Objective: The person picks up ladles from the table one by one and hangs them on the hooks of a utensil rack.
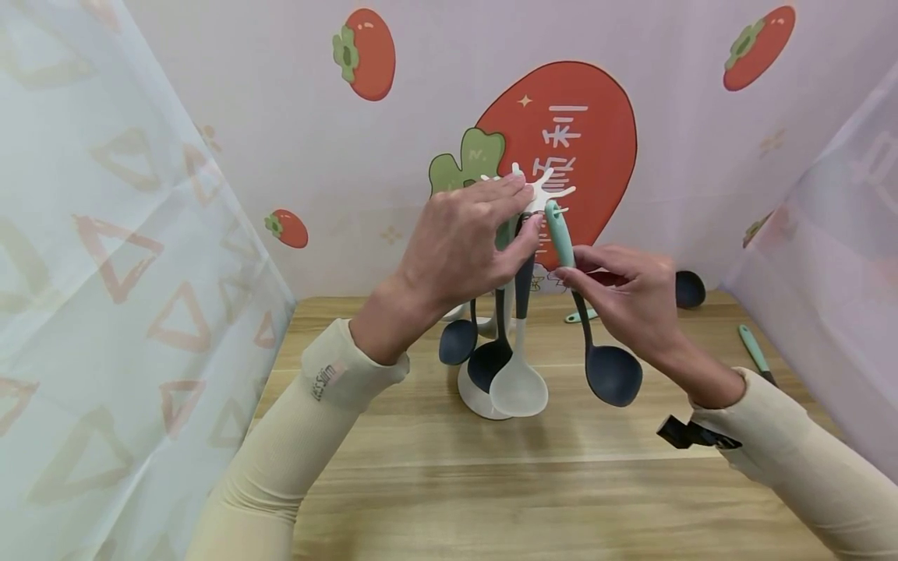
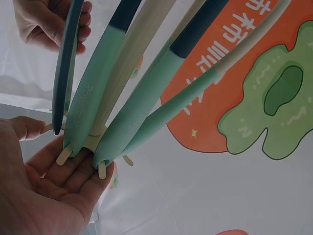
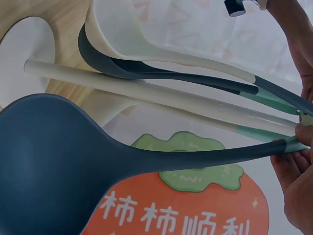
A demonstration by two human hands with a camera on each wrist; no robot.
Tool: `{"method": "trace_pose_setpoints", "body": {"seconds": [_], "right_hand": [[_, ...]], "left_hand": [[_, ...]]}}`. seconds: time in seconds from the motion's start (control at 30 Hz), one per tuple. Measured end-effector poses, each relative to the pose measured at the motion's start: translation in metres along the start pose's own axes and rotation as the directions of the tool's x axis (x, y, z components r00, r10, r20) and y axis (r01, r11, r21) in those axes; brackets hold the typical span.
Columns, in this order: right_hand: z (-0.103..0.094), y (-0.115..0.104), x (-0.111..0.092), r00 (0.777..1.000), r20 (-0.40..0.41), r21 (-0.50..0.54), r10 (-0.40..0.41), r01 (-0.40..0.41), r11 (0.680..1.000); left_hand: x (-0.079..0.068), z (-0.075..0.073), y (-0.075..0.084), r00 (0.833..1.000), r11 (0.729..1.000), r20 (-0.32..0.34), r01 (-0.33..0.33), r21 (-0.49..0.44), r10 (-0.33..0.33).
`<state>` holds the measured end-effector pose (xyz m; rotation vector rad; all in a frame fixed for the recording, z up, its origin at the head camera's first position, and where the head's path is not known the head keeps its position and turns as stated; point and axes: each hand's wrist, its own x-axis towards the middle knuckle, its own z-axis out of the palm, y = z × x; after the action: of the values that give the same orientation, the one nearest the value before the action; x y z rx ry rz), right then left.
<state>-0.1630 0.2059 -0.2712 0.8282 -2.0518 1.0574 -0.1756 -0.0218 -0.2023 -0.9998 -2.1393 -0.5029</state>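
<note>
A white utensil rack (image 1: 543,185) with hooks round its top stands on a round base (image 1: 477,403). My left hand (image 1: 459,234) holds the rack's top, fingers across the hub and thumb at a hook. In my right hand (image 1: 634,292), thumb and fingers pinch the mint handle of a dark blue ladle (image 1: 614,375). That handle's holed end is at a right-side hook, with the prong tip showing through. Hanging from other hooks are a white ladle (image 1: 521,389) with a dark handle, a dark ladle (image 1: 487,365) and a dark spoon (image 1: 457,343).
On the wooden table (image 1: 421,499), a dark ladle bowl (image 1: 691,289) lies behind my right hand. Further right is another utensil with a mint handle (image 1: 754,347). Printed cloth (image 1: 231,117) encloses the back and both sides.
</note>
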Motion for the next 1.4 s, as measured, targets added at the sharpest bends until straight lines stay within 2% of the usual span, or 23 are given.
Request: {"method": "trace_pose_setpoints", "body": {"seconds": [0.3, 0.5, 0.9, 1.07, 1.4], "right_hand": [[0.007, 0.004, -0.002, 1.0, -0.004, 0.009, 0.011, -0.011, 1.0], [0.015, 0.006, -0.002, 0.999, -0.012, 0.06, 0.031, -0.031, 0.998], [0.025, 0.008, -0.004, 0.997, -0.027, 0.091, 0.073, -0.07, 0.993], [0.028, 0.007, -0.005, 0.994, -0.028, 0.095, 0.106, -0.103, 0.99], [0.031, 0.005, -0.005, 0.992, -0.03, 0.08, 0.123, -0.12, 0.99]], "left_hand": [[-0.001, 0.002, 0.0, 1.0, 1.0, -0.011, -0.011, -0.002, 0.011], [-0.001, 0.003, -0.001, 1.0, 1.0, -0.025, -0.017, -0.006, 0.016], [-0.001, 0.003, -0.001, 1.0, 1.0, -0.025, -0.015, 0.0, 0.015], [-0.002, 0.002, -0.001, 0.999, 1.0, -0.029, -0.018, 0.0, 0.018], [-0.002, 0.002, 0.0, 1.0, 1.0, -0.021, -0.009, 0.008, 0.009]]}}
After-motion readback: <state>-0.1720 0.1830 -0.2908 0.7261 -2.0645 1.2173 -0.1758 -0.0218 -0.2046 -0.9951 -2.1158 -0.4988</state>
